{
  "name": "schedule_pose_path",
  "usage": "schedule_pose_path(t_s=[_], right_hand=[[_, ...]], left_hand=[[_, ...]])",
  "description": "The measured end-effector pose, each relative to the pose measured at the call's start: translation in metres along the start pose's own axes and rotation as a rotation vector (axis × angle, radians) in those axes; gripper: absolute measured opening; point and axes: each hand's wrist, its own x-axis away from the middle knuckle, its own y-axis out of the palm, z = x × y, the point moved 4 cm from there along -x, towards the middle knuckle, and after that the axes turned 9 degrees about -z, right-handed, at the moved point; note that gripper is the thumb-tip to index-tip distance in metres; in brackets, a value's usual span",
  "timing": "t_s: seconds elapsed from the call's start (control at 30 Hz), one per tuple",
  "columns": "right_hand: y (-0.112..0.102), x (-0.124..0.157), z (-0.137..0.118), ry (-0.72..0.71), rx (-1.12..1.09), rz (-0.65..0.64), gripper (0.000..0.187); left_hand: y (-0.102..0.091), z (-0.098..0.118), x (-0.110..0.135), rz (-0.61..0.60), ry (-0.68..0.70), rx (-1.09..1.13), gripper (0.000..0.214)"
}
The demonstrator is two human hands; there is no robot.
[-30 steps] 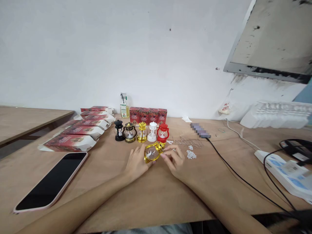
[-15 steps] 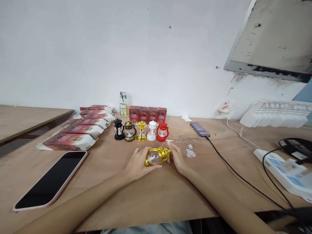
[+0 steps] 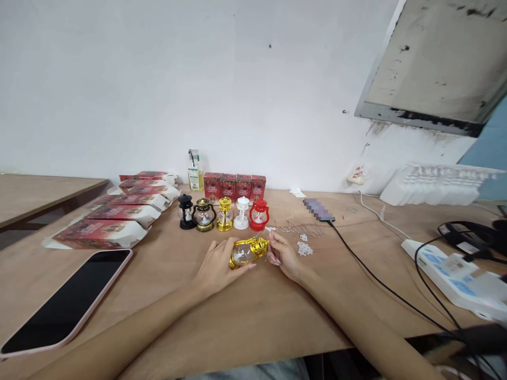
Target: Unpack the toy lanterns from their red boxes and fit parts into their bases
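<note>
A small gold lantern (image 3: 246, 252) with a clear globe lies on its side on the wooden table (image 3: 253, 311). My left hand (image 3: 219, 265) is wrapped round its globe end. My right hand (image 3: 283, 254) pinches at the lantern's gold top; a thin wire piece shows at its fingertips. Just behind stands a row of small lanterns: black (image 3: 185, 212), dark bronze (image 3: 203, 215), gold (image 3: 224, 215), white (image 3: 241, 214) and red (image 3: 259, 215). Thin wire handles (image 3: 301, 228) and small white tabs (image 3: 304, 248) lie to the right of my right hand.
Several red boxes (image 3: 235, 187) stand behind the lanterns, with flat red-and-white cartons (image 3: 119, 214) at the left. A phone (image 3: 69, 302) lies near the front left. A small bottle (image 3: 194, 171) stands by the wall. Black cables (image 3: 380, 285) and a white power strip (image 3: 455, 274) are at the right.
The lantern has been lowered from upright-tilted to lying sideways on the table. My right hand has closed in on its top end. The view has shifted slightly right.
</note>
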Motion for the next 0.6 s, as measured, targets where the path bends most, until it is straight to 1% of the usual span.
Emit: schedule_pose_path(t_s=[0.13,0.27,0.4,0.5,0.6], right_hand=[[0.002,0.001,-0.002,0.020,-0.008,-0.057,0.046],[0.002,0.003,-0.006,0.037,0.011,-0.124,0.047],[-0.001,0.003,-0.009,0.040,0.049,-0.168,0.044],[-0.004,0.004,-0.012,-0.016,0.167,-0.153,0.041],[-0.005,0.005,-0.015,-0.089,0.368,-0.118,0.041]], left_hand=[[-0.001,0.001,0.000,-0.004,0.054,-0.011,0.048],[0.000,0.003,0.002,0.016,0.113,-0.024,0.050],[0.001,0.005,0.003,0.006,0.150,-0.011,0.051],[0.002,0.004,0.003,-0.024,0.121,0.000,0.052],[0.003,-0.001,0.001,-0.053,0.011,0.011,0.051]])
